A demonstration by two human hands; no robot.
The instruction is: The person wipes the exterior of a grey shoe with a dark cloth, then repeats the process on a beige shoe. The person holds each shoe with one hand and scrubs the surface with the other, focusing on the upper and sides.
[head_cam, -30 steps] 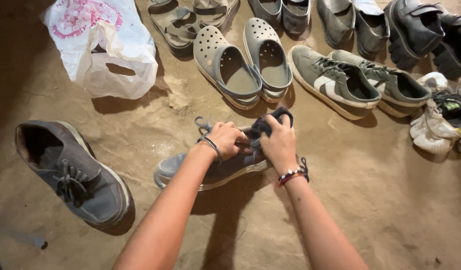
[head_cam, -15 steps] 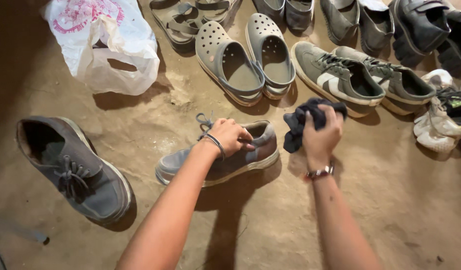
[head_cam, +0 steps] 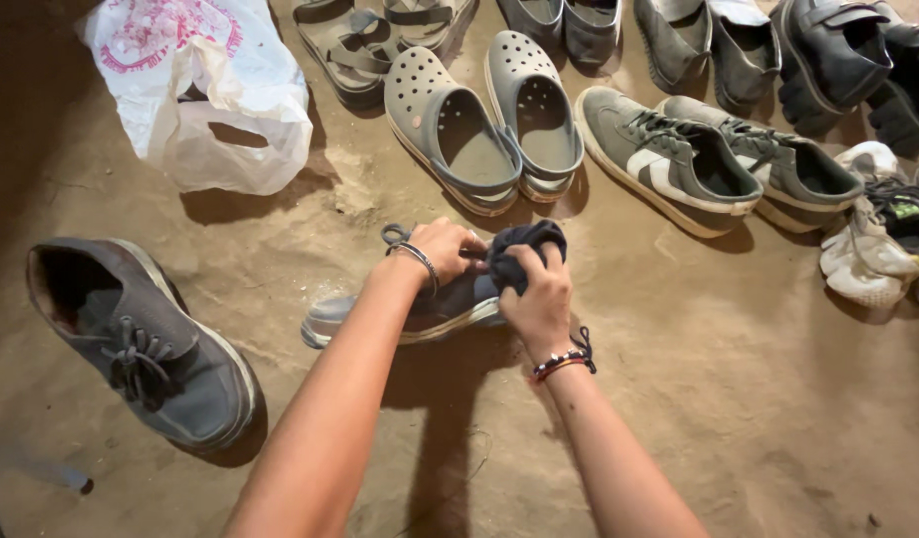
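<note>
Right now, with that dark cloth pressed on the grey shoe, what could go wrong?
The left hand steadies the grey shoe while the right hand grips the dark cloth. The shoe rests on a dusty dirt floor, so the cloth might pick up grit if it touches down. A loose lace lies by the left hand and could snag. A hard push might slide the shoe toward the grey clogs.
</note>
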